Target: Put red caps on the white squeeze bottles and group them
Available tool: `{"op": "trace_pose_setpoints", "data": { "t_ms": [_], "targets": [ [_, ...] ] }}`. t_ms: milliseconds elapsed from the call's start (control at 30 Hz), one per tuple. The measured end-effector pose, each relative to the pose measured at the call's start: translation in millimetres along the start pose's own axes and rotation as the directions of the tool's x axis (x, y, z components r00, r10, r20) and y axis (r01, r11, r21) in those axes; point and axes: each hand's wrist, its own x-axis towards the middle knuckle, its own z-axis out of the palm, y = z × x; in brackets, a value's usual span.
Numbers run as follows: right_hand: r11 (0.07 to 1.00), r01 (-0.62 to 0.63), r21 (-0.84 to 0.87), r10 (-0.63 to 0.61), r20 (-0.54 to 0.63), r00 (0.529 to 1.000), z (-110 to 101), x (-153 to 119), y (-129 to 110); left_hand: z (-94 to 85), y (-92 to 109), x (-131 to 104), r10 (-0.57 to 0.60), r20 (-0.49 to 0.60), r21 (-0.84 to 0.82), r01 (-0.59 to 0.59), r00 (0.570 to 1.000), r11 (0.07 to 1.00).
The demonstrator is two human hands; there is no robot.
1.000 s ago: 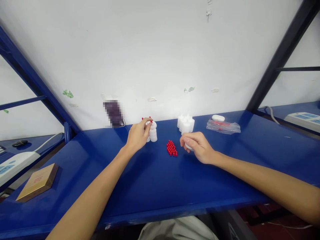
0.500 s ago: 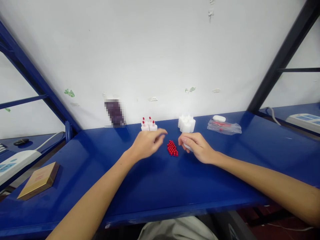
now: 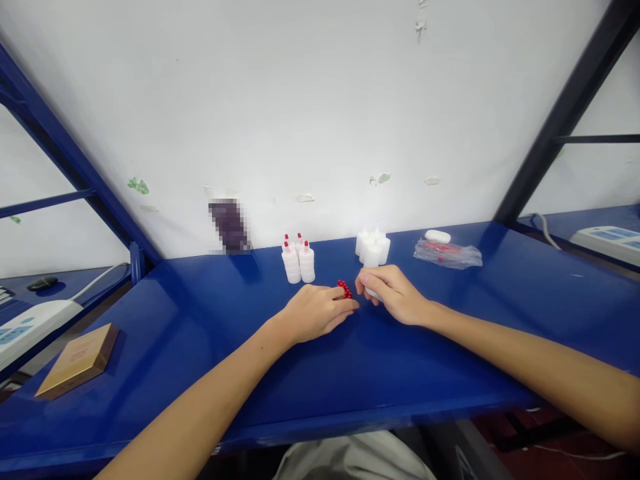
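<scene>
My left hand reaches over a cluster of small red caps. Its fingers are drawn together at the near end of the cluster, with a bit of red showing at the fingertips; the hand hides part of the pile. My right hand is wrapped around a white plastic bottle, mostly hidden by the fingers, just right of the caps. Behind my left hand stand several white squeeze bottles with red-capped tips. Farther back, behind my right hand, are several white bottles without red caps.
A clear plastic bag with red pieces lies at the back right, beside a white rounded case. A gold box rests on the left of the blue table. A pixelated dark object leans at the wall.
My left hand has come down and toward me, from in front of the red-tipped bottles to the caps, uncovering those bottles. My right hand has barely moved and keeps its bottle.
</scene>
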Motion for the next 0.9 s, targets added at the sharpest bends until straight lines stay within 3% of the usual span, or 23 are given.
{"op": "trace_pose_setpoints", "data": {
  "t_ms": [200,433,567,700,800,900],
  "targets": [
    [0.998,-0.029,0.054,0.029,-0.009,1.000,1.3,0.0,1.6,7.0,1.3,0.1,0.000,-0.028,0.028,0.001,1.000,1.000],
    [0.999,-0.028,-0.015,0.028,-0.005,1.000,-0.2,1.2,-2.3,6.0,0.6,-0.1,-0.008,-0.011,-0.019,0.008,1.000,1.000],
    [0.998,-0.008,-0.056,0.007,-0.031,0.999,-0.4,2.4,-3.7,5.0,2.8,0.0,0.007,-0.026,-0.075,-0.009,1.000,0.997],
    [0.997,-0.082,-0.002,0.082,0.035,0.996,0.3,2.7,0.8,3.3,5.6,0.0,-0.019,-0.099,-0.211,-0.002,0.995,0.978],
    [0.993,-0.085,0.085,0.077,0.093,0.993,0.5,1.7,5.0,1.4,7.4,1.1,-0.161,-0.234,-0.375,0.064,0.959,0.925],
    [0.995,-0.019,0.102,0.005,0.140,0.990,0.0,0.0,6.3,0.3,9.4,2.7,-0.299,-0.353,-0.495,0.094,0.887,0.864]
  ]
}}
